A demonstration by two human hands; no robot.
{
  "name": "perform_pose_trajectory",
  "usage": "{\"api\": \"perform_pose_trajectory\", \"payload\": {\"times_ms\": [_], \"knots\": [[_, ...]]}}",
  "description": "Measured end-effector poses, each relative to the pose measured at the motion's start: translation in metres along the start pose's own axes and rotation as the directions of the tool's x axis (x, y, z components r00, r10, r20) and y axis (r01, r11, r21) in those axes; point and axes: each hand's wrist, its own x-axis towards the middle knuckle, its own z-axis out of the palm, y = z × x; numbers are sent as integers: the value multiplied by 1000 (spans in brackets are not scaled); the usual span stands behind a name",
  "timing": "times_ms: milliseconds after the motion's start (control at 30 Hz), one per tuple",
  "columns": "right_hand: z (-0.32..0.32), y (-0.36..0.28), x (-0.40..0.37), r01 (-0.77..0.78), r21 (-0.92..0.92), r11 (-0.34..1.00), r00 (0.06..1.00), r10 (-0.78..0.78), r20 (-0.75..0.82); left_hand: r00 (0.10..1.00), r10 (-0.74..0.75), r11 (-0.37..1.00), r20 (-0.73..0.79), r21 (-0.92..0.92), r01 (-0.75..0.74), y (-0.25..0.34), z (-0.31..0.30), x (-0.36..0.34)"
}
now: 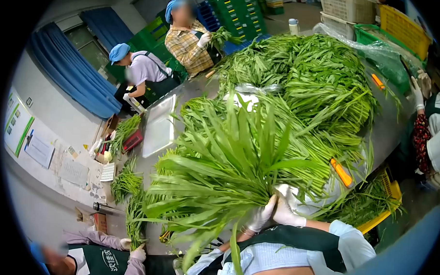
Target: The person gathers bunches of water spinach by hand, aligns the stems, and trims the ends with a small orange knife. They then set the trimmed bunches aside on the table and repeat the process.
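A large bunch of long-leaved green vegetables [229, 162] fans out in front of me. My left hand [262, 215], in a white glove, is closed around its lower end. My right hand [289, 211], also white-gloved, is beside it at the stems with its fingers bent; leaves and the other hand partly hide what it grips. Behind the bunch, a big heap of the same greens [323, 83] covers the metal table [392, 131]. An orange-handled tool [341, 173] lies on the stems to the right.
Co-workers stand behind the table, at the lower left and at the right edge. A white tray [160, 125] lies at left. A second orange tool [378, 81] is at the upper right. A yellow crate [395, 192] with greens stands at right.
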Motion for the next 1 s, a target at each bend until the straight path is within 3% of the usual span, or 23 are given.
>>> {"api": "perform_pose_trajectory", "payload": {"times_ms": [33,67,133,233,267,367,400,467,533,633,667,733,833,900,967,1000], "knots": [[1,17,-1,-23,67,997,1000,23,-9,966,-253,922,50,-289,256,9,1,2],[1,34,-1,-44,135,990,999,46,-15,920,-384,793,74,-484,370,9,6,1],[-3,15,0,7,116,993,999,-10,32,781,-591,389,203,-776,496,5,14,-1],[-13,-18,0,197,-344,918,980,-183,71,775,-610,395,163,-786,476,6,14,-3],[-13,2,0,250,-387,888,967,-248,56,769,-608,376,196,-783,496,6,13,-3],[-16,32,4,237,-401,885,970,-195,144,747,-597,318,293,-768,555,12,11,-7],[-17,55,6,151,-347,926,982,-101,160,678,-580,26,451,-822,569,16,13,-8],[-21,123,7,-45,-73,996,970,61,234,694,-518,37,500,-797,602,-29,36,-28],[-22,65,4,-47,-192,980,973,88,214,717,-476,106,510,-776,622,-65,50,-39],[-18,62,3,83,-146,986,982,-56,181,772,-488,319,408,-740,592,-49,42,-36],[-19,65,11,87,-150,985,963,-45,267,785,-489,363,381,-729,580,-45,41,-36],[-19,67,5,41,5,999,969,-41,245,787,-476,339,391,-745,575,-54,46,-41],[-20,67,9,117,-142,983,979,-90,183,801,-446,308,400,-771,557,-70,56,-39],[-16,101,9,34,-41,999,979,-25,204,814,-446,379,373,-745,549,-63,53,-35],[-14,120,11,-32,42,999,974,21,224,834,-459,535,307,-654,535,-39,38,-24],[-17,113,7,27,-74,997,978,-11,210,824,-476,501,308,-674,542,-39,39,-24]]}}
